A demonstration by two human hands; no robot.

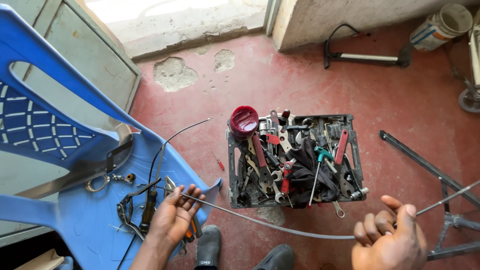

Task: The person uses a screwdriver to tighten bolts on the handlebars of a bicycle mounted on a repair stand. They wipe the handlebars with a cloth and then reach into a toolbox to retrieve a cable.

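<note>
While stretched low across the floor just in front of the tool tray (352, 150), grey cable housing (280, 225) held at both ends: left hand (175, 212), left of the tray over the blue plastic chair (75, 200), fingers loosely curled with tips pinching one end; right hand (387, 240), in front of the tray's right corner, closed around the other end with a thin bare wire (445, 200) running out past it. On the chair seat left of the tray, brake levers with black cables (131, 205), a screwdriver (148, 207), small rings and nuts (97, 184). Tray crammed with spanners, red-handled pliers, a dark red round tub (243, 120) at its far-left corner; beyond the tray, a floor pump (367, 57) lying by the wall, a white bucket (440, 27) further right.
</note>
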